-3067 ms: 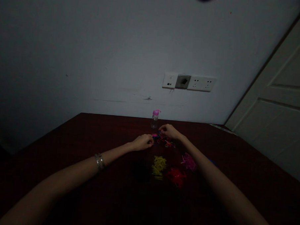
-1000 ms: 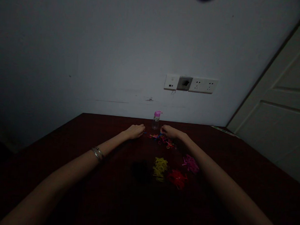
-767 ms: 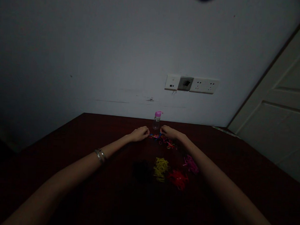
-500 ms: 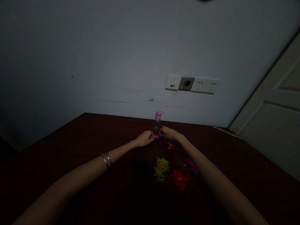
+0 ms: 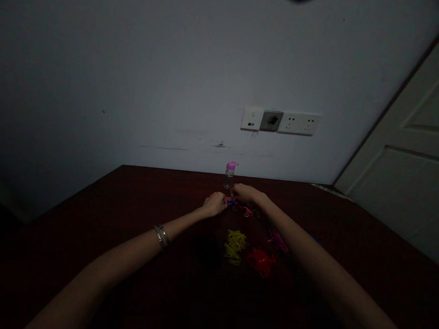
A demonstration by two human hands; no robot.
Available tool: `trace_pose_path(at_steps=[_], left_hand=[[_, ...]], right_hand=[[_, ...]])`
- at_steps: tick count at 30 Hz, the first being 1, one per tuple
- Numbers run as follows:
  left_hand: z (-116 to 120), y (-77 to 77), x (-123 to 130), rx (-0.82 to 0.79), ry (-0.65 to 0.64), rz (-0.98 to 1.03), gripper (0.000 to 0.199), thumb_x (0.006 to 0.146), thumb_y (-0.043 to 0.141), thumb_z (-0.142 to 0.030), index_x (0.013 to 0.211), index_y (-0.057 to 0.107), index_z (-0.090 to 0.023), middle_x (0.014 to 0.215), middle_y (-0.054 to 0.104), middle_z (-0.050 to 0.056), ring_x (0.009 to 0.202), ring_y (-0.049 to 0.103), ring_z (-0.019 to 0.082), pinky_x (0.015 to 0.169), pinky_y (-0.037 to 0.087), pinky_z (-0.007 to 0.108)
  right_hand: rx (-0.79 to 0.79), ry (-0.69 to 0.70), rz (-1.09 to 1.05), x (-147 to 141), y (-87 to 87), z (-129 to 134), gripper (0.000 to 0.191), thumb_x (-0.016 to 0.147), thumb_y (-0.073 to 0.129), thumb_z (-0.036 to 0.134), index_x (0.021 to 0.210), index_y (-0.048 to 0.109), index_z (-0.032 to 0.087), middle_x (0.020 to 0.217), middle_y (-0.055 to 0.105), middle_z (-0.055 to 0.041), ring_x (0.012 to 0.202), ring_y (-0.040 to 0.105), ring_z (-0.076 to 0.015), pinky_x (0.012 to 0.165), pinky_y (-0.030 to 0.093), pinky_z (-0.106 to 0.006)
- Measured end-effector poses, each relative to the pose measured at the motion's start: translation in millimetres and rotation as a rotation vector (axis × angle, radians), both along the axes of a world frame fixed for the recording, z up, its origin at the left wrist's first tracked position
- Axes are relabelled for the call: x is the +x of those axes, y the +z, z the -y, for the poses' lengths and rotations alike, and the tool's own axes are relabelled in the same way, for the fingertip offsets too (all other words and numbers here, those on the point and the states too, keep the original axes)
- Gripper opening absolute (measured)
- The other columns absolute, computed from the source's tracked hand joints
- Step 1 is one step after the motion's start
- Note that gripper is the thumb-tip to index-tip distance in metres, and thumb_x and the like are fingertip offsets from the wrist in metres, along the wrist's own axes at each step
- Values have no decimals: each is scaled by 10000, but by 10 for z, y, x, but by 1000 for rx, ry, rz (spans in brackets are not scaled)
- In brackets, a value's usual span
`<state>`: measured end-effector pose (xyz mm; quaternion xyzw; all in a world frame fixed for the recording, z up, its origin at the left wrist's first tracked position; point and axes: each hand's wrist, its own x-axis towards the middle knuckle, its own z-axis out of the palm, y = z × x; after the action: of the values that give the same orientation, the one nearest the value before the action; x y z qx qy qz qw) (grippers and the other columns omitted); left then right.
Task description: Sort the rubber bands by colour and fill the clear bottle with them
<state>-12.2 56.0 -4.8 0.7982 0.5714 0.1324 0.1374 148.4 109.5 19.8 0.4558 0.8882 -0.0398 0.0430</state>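
Both hands meet at a small mixed pile of coloured rubber bands (image 5: 247, 212) toward the back of the table. My left hand (image 5: 215, 204) has its fingers bent together at the pile's left edge, against blue and pink bands (image 5: 231, 202). From the right, my right hand (image 5: 243, 192) reaches over the pile with fingers curled down. What either hand pinches is too small and dark to make out. Nearer to me lie a yellow heap of bands (image 5: 235, 246), a red heap (image 5: 261, 262) and a purple heap (image 5: 278, 241), the last beside my right forearm.
A clear bottle with a pink lid (image 5: 229, 175) stands just behind my hands. The dark red-brown table (image 5: 160, 191) ends at a wall with a row of sockets (image 5: 281, 122). A blue bit (image 5: 314, 238) shows past my right forearm. A door (image 5: 416, 149) is on the right.
My left hand has shifted slightly right, closer to my right hand. My right hand has hardly moved. The coloured heaps lie as before.
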Motion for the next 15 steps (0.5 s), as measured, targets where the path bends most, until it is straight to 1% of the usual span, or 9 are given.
trace_pose_path(at_steps=[5, 9, 12, 15], left_hand=[[-36, -6, 7, 27, -37, -61, 112, 735, 507, -260, 770, 585, -187, 866, 622, 65, 843, 588, 213, 674, 451, 273], [-87, -15, 33, 25, -60, -106, 130, 748, 466, -243, 782, 574, -178, 901, 612, 85, 861, 587, 233, 675, 457, 290], [-120, -25, 50, 32, -81, -138, 163, 771, 420, -249, 818, 558, -174, 935, 602, 99, 870, 585, 246, 673, 460, 309], [-143, -31, 44, 35, -112, -176, 199, 793, 391, -276, 862, 543, -167, 973, 584, 119, 886, 578, 253, 684, 458, 321]], right_hand=[[10, 11, 46, -62, 35, 15, 181, 718, 518, 163, 858, 633, 175, 974, 622, -97, 789, 585, -176, 576, 385, -203], [13, 33, 56, -75, 27, 16, 192, 732, 489, 163, 867, 626, 155, 997, 606, -120, 798, 580, -189, 581, 391, -217], [27, 42, 41, -35, 14, 11, 203, 726, 492, 161, 888, 614, 149, 1025, 586, -127, 805, 570, -186, 589, 390, -216], [33, 34, -21, 44, 14, -7, 191, 698, 521, 145, 865, 610, 133, 990, 586, -125, 770, 560, -172, 586, 382, -207]])
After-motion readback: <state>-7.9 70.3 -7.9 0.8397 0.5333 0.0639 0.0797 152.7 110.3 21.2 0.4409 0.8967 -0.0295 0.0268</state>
